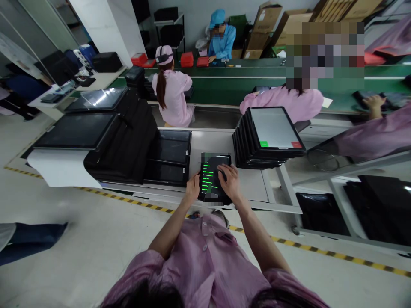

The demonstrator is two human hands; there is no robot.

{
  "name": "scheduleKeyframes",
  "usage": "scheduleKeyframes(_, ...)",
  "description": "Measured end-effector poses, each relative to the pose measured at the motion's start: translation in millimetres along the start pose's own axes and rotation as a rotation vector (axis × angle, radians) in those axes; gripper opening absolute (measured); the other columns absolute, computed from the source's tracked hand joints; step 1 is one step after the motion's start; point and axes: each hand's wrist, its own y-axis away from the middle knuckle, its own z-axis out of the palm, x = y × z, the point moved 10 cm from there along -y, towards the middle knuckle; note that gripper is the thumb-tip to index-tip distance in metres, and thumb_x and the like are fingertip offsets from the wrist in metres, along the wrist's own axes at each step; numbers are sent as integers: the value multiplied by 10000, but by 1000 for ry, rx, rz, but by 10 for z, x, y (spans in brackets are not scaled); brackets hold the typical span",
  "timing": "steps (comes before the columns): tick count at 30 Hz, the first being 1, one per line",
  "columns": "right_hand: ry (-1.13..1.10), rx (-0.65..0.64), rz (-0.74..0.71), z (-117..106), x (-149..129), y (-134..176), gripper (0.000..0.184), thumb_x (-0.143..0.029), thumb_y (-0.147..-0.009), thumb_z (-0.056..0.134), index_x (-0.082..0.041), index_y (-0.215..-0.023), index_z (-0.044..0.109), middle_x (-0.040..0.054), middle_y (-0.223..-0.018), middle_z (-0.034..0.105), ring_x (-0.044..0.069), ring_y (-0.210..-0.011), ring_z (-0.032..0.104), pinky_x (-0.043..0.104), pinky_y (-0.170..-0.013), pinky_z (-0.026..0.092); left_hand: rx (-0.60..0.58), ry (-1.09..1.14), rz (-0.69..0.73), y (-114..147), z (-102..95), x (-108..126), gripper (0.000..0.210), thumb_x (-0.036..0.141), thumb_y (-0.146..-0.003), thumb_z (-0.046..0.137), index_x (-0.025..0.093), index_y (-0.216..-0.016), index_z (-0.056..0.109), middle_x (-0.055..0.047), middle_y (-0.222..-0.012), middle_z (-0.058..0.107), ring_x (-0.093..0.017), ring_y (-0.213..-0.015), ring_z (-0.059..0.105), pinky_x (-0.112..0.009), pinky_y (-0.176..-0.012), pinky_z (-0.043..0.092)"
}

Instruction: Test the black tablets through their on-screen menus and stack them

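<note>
A black tablet (209, 176) with lines of green text on its lit screen is in front of me, at the near edge of the white cart top. My left hand (193, 187) is closed round its left edge. Over the right part of the screen lies my right hand (230, 182), its fingers stretched out across the glass; whether a fingertip presses it I cannot tell. Right of the tablet stands a stack of black-framed tablets (271, 128), the top one lit white with a green and a red box. Flat black tablets (170, 147) lie to the left.
Tall piles of large black screens (77, 130) stand at the left, a white sheet (61, 164) hanging under one. Beyond the cart (212, 139), co-workers sit along a green conveyor bench (215, 87). A metal rack (340, 205) holding black panels stands at the right.
</note>
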Motion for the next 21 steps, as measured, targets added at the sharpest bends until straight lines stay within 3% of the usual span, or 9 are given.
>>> scheduleKeyframes(8,13,-15,14,54,-24,-11,337,-336,-1127,489,-216,-1377,680,108,-1337,785,291,-1405,631,564,-1287,379,-16,-54,-26,2,2,35,632,547,-1145,268,202,-1327,765,-98,-1447,746,-219,-1410,660,-380,-1264,477)
scheduleKeyframes(12,65,-90,44,129,39,-63,353,-361,-1114,491,-193,-1345,698,143,-1297,793,332,-1444,597,618,-1301,327,-21,-41,-17,6,8,39,622,547,-1141,282,200,-1326,765,-106,-1446,745,-224,-1409,659,-379,-1261,472)
scheduleKeyframes(15,35,-67,98,3,98,16,386,-393,-1113,470,-213,-1390,669,148,-1361,758,331,-1436,593,612,-1292,341,13,-37,-82,-12,-26,7,608,539,-1135,303,196,-1307,774,-107,-1430,756,-232,-1389,674,-381,-1245,480)
scheduleKeyframes(18,-49,20,338,-223,368,237,449,-462,-1088,471,-217,-1424,639,179,-1383,712,343,-1296,651,568,-1165,476,26,-67,-252,-2,-44,-44,560,510,-1123,351,192,-1328,764,-126,-1397,773,-259,-1357,694,-400,-1208,494)
scheduleKeyframes(21,-227,-30,693,-196,745,550,498,-525,-1006,541,-193,-1354,670,181,-1299,708,307,-1048,705,505,-1027,556,16,-148,-373,54,-53,-5,527,519,-1094,431,187,-1341,756,-157,-1410,762,-299,-1376,679,-425,-1197,481)
